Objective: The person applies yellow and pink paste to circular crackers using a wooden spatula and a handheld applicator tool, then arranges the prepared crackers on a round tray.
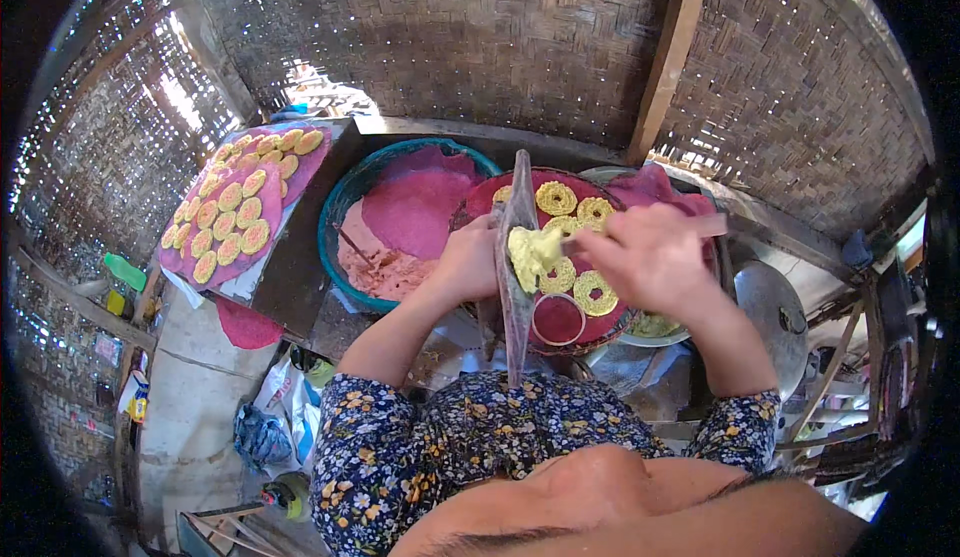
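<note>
My left hand (469, 260) grips a long, weathered wooden tool (517, 332) with tapered ends, tilted up on its edge over the tray. A lump of soft pale-yellow dough (529, 257) clings to the tool's side. My right hand (652, 257), slightly blurred, holds a flat spatula-like tool (709, 225) whose front end meets the dough. Beneath both hands lies a round tray lined with red-pink cloth (517, 189). Several yellow lacy dough rings (596, 293) rest on that cloth, some partly hidden by my hands. A thin round hoop (559, 342) lies on the tray's near side.
A teal basin (324, 238) at left holds pinkish dough (382, 279), a stick and pink sheets (420, 208). Farther left, a dark slanted board (300, 264) carries several yellow-pink discs (225, 223) on pink cloth. A metal lid (772, 324) stands at right. Plastic bags (262, 437) lie lower left.
</note>
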Demonstrator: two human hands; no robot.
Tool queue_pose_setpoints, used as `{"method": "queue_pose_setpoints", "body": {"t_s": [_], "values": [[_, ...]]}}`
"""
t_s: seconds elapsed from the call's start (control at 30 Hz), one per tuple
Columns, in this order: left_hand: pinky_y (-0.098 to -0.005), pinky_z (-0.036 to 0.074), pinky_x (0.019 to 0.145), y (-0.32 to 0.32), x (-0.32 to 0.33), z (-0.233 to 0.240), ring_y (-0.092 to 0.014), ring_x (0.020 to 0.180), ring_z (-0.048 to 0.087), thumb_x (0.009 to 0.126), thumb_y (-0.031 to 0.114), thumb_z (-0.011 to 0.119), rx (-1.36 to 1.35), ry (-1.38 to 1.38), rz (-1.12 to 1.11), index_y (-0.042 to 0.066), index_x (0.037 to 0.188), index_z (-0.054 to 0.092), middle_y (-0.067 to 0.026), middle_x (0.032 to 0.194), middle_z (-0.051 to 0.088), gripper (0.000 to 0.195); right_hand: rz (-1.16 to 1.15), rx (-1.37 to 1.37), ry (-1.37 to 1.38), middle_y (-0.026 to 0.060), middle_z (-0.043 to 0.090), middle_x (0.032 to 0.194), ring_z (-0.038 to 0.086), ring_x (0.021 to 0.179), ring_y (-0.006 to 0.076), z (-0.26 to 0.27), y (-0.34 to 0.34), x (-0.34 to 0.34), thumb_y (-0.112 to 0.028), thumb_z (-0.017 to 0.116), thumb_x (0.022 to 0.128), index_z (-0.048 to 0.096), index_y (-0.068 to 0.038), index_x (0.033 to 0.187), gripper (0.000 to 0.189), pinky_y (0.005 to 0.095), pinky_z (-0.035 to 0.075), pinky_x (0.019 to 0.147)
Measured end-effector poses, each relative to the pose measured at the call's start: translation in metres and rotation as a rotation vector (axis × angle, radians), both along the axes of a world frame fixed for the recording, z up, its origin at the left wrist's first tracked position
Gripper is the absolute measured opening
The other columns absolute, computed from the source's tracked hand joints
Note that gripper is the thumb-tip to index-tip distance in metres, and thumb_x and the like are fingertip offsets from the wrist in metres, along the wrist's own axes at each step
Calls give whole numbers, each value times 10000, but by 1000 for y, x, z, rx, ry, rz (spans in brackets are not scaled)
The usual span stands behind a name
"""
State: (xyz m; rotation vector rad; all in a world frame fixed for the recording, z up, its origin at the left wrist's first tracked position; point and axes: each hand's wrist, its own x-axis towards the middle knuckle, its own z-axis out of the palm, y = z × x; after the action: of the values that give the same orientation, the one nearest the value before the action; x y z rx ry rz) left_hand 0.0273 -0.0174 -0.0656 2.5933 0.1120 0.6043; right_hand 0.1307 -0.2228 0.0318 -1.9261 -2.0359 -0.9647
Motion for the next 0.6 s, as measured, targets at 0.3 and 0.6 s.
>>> {"method": "queue_pose_setpoints", "body": {"t_s": [0.3, 0.6], "values": [[-287, 476, 761, 68, -18, -28, -141, 834, 586, 654, 110, 696, -589, -29, 21, 38, 995, 567, -59, 971, 603, 371, -84, 340, 238, 63, 607, 691, 584, 576, 188, 10, -41, 4, -93, 633, 696, 618, -81, 891, 196, 328, 459, 536], [-312, 462, 743, 20, 19, -26, -189, 830, 605, 613, 187, 719, -642, -276, -92, 20, 1001, 545, -103, 894, 624, 457, -83, 605, 546, 69, 603, 679, 594, 599, 211, -91, 20, -15, -74, 690, 655, 622, -77, 794, 154, 308, 449, 533]]}}
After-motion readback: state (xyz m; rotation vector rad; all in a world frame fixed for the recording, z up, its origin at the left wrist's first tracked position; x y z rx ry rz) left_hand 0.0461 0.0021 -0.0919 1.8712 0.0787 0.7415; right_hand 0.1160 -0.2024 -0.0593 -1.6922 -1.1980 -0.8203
